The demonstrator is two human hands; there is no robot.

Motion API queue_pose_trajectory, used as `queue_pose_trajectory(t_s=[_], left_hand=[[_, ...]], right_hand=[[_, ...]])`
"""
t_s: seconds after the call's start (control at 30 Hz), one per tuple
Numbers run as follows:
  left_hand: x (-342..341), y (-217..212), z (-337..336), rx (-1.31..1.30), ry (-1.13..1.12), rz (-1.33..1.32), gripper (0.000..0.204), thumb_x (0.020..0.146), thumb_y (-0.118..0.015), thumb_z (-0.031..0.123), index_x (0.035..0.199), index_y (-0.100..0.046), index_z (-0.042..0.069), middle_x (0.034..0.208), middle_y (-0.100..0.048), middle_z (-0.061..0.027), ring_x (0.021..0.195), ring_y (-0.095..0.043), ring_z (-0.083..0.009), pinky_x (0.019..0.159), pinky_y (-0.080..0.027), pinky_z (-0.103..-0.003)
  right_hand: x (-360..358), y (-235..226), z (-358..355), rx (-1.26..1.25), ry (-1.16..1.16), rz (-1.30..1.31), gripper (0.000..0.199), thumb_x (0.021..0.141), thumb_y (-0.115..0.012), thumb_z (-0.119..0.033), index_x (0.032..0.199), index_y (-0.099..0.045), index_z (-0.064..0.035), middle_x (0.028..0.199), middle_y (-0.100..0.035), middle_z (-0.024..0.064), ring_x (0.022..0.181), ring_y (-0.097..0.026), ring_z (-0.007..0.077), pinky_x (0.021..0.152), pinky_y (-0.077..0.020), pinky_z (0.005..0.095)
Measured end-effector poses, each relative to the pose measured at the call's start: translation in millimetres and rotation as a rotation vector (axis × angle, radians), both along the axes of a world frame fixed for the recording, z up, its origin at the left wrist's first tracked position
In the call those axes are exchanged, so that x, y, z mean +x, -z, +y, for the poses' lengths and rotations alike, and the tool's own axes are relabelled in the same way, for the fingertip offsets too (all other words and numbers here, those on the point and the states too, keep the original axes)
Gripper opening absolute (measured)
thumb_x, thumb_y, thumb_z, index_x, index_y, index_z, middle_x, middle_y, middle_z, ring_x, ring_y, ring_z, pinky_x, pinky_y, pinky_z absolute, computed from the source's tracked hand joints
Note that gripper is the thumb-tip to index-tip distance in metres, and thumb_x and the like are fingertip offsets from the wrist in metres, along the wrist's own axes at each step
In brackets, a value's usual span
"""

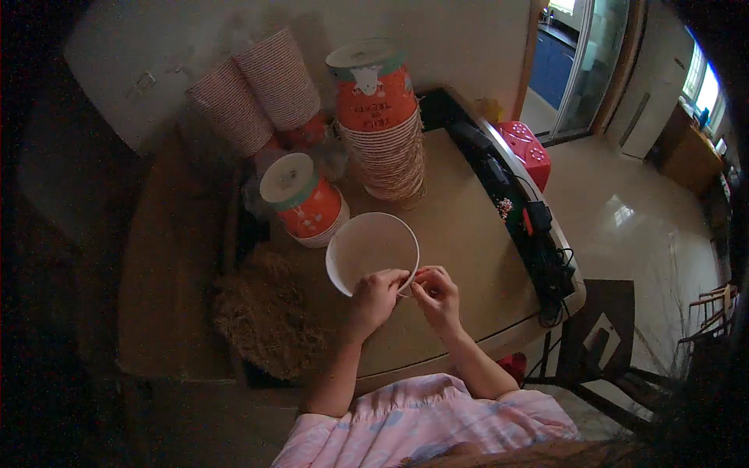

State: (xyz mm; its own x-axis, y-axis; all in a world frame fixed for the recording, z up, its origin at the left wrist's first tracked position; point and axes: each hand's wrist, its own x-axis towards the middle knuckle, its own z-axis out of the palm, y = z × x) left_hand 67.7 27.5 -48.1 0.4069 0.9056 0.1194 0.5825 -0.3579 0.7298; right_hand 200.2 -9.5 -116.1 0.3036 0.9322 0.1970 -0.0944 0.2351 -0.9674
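A white-lined paper bucket (pixel 370 248) stands with its round mouth toward me. My left hand (pixel 379 298) is closed on the bucket's near rim, its fingertips on the edge. Right beside it, my right hand (pixel 437 295) pinches at the same stretch of rim. A thin pale strand seems to show between the hands, but what the right fingertips hold is too small to make out. To the left lies a tangled heap of brown twine (pixel 269 312). Just behind the bucket, a short upside-down stack of orange buckets (pixel 316 209) shows a green band and pale base.
A tall upside-down stack of orange buckets (pixel 380 117), with strings hanging along it, stands at the table's back. Two more leaning stacks (pixel 279 82) rest near the wall. Black cables and a power adapter (pixel 538 217) line the table's right edge. A red stool (pixel 524 152) and dark chair (pixel 597 335) stand beyond.
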Motion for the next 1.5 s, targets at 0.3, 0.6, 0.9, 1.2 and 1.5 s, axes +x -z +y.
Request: queue_pose_trajectory(t_s=[0.3,0.6,0.9,1.2,1.5], left_hand=[[0.8,2.5,6.8,-0.022,0.041,-0.051,0.018,0.082,-0.054,0.006,0.095,-0.063,-0.001,0.091,-0.065,-0.0143,0.084,-0.064,-0.0238,0.073,-0.048,-0.031],[3.4,7.1,20.4,-0.091,0.021,0.019,0.016,0.080,-0.056,0.008,0.093,-0.063,0.002,0.088,-0.065,-0.0125,0.081,-0.064,-0.0228,0.070,-0.048,-0.031],[-10.9,7.8,15.9,-0.048,0.140,-0.089,0.020,0.079,-0.058,0.010,0.098,-0.060,0.003,0.085,-0.062,-0.0172,0.078,-0.062,-0.0309,0.067,-0.048,-0.037],[-11.3,-9.1,4.9,-0.064,0.042,-0.040,0.024,0.078,-0.058,0.008,0.102,-0.059,0.005,0.087,-0.062,-0.0163,0.079,-0.062,-0.0307,0.066,-0.048,-0.038],[-11.2,-18.7,1.5,-0.111,0.049,-0.024,0.025,0.078,-0.057,0.006,0.103,-0.059,0.003,0.091,-0.064,-0.0140,0.083,-0.063,-0.0250,0.069,-0.049,-0.033]], right_hand=[[3.5,-2.2,3.6,-0.022,-0.048,0.028,0.007,0.077,-0.062,-0.003,0.080,-0.056,0.0004,0.094,-0.052,0.0065,0.060,-0.051,0.0063,0.051,-0.0421,0.0192],[7.5,6.6,17.2,-0.033,-0.097,-0.008,0.007,0.078,-0.061,-0.002,0.079,-0.055,0.0012,0.094,-0.052,0.0056,0.061,-0.051,0.0059,0.053,-0.0413,0.0184],[21.5,5.2,19.3,-0.205,-0.362,0.188,0.011,0.083,-0.060,-0.010,0.091,-0.056,-0.0025,0.081,-0.054,-0.0003,0.069,-0.050,0.0055,0.057,-0.0394,0.0192],[20.1,-8.4,19.6,-0.240,-0.462,0.226,0.012,0.085,-0.060,-0.014,0.090,-0.056,-0.0043,0.087,-0.059,0.0014,0.078,-0.056,0.0086,0.062,-0.0457,0.0230],[17.6,-14.0,16.3,-0.218,-0.439,0.208,0.014,0.087,-0.058,-0.017,0.089,-0.056,-0.0041,0.083,-0.061,0.0018,0.077,-0.058,0.0099,0.063,-0.0453,0.0227]])
